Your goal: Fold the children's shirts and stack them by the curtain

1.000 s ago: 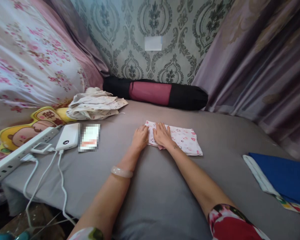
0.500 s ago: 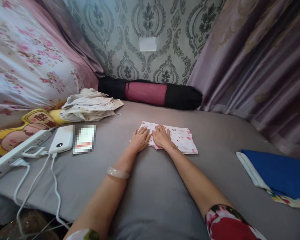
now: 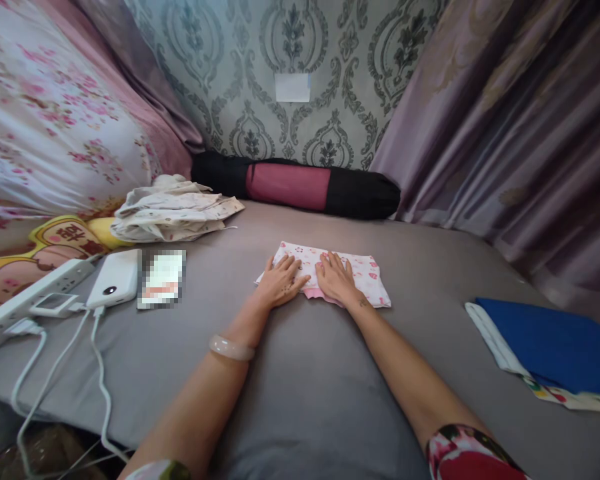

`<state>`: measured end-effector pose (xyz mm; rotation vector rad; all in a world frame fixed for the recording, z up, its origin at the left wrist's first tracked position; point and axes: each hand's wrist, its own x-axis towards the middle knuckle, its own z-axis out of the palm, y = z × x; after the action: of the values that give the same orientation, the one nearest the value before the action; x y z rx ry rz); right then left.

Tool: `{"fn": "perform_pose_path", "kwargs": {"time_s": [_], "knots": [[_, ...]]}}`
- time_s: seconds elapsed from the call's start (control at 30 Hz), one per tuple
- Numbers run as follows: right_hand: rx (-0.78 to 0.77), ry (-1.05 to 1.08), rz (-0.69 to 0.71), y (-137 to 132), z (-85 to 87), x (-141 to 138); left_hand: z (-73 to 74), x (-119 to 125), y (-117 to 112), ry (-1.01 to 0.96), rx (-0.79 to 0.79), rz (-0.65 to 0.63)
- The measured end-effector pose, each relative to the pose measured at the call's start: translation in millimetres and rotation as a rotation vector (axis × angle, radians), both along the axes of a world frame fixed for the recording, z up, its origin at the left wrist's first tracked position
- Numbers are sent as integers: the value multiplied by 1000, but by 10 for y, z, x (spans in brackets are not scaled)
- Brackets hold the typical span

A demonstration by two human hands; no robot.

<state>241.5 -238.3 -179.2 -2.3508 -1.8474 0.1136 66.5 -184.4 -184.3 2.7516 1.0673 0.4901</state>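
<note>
A folded white cloth with small pink prints [image 3: 360, 273] lies on the grey bed sheet [image 3: 305, 387] in the middle of the view. My left hand [image 3: 280, 283] rests flat on the cloth's left end, fingers stretched out. My right hand [image 3: 337, 280] lies flat on the cloth's middle, fingers spread, a little apart from the left. A pale bangle [image 3: 231, 348] sits on my left wrist. Neither hand grips anything.
A power bank [image 3: 114, 287], a phone [image 3: 161, 280] and a power strip [image 3: 25, 300] with white cables lie at the left. Folded pale clothes [image 3: 175, 213] sit behind them. A black and maroon roll [image 3: 295, 187] lies by the wall. A blue cloth [image 3: 550, 343] lies at the right.
My hands, side by side on the cloth's left end before, have drawn apart. The right hand slid rightward along the cloth. The view drifted slightly.
</note>
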Motion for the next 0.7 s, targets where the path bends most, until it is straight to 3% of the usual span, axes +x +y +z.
{"fn": "perform_pose_path", "kwargs": {"time_s": [0.33,0.7], "knots": [[0,47,2,1,17,-4,-29,-23,24,16,-28,-6],[-42,0,-86,-189,54,301,-71,-20,57,3,-43,6]]}}
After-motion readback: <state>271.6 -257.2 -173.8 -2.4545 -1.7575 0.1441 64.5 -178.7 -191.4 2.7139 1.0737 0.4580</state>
